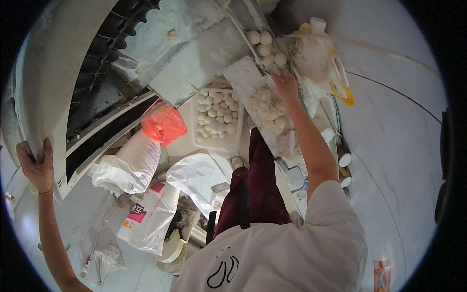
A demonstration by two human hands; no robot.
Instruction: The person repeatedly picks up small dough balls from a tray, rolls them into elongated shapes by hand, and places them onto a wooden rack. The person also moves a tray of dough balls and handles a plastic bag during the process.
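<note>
Far to the left, my left hand (35, 166) grips the lower edge of a pale curved machine panel (74, 40), thumb on one side and fingers on the other. My right hand (284, 83) reaches out beside a narrow channel with several round white dough balls (265, 43). Its fingers curl downward, and whatever lies under them is hidden. Below that hand, lumpy pieces of dough (270, 109) lie on a flour-dusted board (242, 76). A white plastic crate (195, 126) filled with more dough balls (217, 113) stands lower down, left of the board.
Dark spiral rollers (105, 47) show inside the machine beside a floury metal plate (200, 54). An oil jug (315, 51) stands right of the channel. A red plastic bag (164, 124), a white sack (135, 157) and a printed sack (149, 219) sit at lower left.
</note>
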